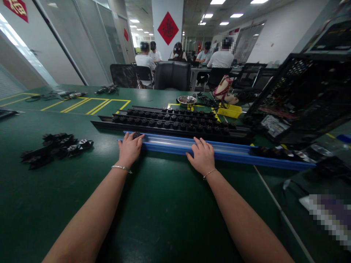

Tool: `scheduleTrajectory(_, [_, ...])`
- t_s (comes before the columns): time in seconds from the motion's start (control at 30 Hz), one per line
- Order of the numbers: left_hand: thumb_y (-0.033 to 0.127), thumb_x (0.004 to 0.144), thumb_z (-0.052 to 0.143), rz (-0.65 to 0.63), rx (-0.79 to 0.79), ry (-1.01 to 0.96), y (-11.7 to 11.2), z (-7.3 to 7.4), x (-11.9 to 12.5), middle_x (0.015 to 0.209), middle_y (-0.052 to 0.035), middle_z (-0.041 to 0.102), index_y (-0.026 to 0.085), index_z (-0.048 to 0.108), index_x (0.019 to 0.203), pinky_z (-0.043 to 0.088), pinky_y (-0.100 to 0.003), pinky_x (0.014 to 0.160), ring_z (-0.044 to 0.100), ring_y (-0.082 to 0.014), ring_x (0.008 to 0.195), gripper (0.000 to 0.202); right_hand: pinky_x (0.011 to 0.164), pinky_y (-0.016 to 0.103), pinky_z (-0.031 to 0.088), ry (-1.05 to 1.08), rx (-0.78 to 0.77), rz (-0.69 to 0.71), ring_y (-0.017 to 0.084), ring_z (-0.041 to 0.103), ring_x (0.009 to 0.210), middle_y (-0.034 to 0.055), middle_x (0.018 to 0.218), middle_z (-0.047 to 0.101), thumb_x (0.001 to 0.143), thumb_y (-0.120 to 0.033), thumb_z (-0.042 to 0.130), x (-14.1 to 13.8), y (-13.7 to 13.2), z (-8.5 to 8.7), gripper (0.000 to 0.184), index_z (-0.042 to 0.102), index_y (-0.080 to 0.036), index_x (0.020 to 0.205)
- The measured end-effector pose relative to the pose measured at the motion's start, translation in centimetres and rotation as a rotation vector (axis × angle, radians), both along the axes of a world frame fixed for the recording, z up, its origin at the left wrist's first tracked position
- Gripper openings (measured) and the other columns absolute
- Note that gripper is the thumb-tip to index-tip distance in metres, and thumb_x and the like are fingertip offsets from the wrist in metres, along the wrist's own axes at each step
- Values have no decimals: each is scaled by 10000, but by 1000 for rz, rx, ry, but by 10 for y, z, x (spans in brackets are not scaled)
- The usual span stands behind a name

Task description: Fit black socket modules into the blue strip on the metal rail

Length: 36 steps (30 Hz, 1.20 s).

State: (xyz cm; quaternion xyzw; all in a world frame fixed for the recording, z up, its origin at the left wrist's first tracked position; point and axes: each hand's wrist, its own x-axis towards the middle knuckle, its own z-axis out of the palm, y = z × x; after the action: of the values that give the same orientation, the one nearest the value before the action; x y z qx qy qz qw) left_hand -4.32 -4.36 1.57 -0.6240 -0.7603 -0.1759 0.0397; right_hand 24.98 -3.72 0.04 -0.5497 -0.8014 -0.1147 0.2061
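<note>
A long blue channel rail (170, 145) lies across the green table in front of me. At its left end, my left hand (129, 148) has its fingers and thumb closed around a small black round part (136, 135) in the channel. Farther right, my right hand (202, 155) grips the rail, fingers over the channel and thumb against the near side. Several black parts (267, 152) sit in the rail's right end. Behind it, black rails (115, 126) filled with rows of similar round parts lie side by side.
Loose black parts (59, 146) lie in a pile at left. A metal bowl (187, 100) and a yellow tray (229, 110) stand beyond the rails. An open black metal case (290, 95) rises at right. Tools (65, 94) lie at back left. Several people sit farther back.
</note>
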Motion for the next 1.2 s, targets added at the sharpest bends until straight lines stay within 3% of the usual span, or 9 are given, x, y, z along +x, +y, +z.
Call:
scheduleTrajectory(0.83, [419, 907, 202, 49, -9, 78, 4, -1, -25, 1363, -71, 475, 337, 542, 1248, 304, -543, 1013, 327, -323, 1305, 488, 967, 457, 289, 13, 9, -1, 308, 367, 1254, 101, 1357, 470, 804, -400, 526, 0, 0, -2, 258, 611, -188, 924])
scheduleTrajectory(1.0, [309, 909, 184, -45, -12, 195, 7, -1, -37, 1257, -91, 571, 246, 550, 1253, 264, -403, 1071, 397, -222, 1267, 507, 960, 447, 296, 7, -1, -10, 303, 359, 1260, 96, 1364, 464, 809, -401, 528, -1, 0, -2, 259, 608, -187, 932])
scheduleTrajectory(1.2, [288, 903, 189, -63, 19, 185, 10, -3, -49, 1219, -122, 579, 196, 560, 1244, 320, -397, 1027, 436, -243, 1221, 512, 939, 449, 309, -3, -9, -15, 311, 357, 1260, 92, 1372, 456, 815, -401, 522, -1, 0, -1, 258, 603, -187, 936])
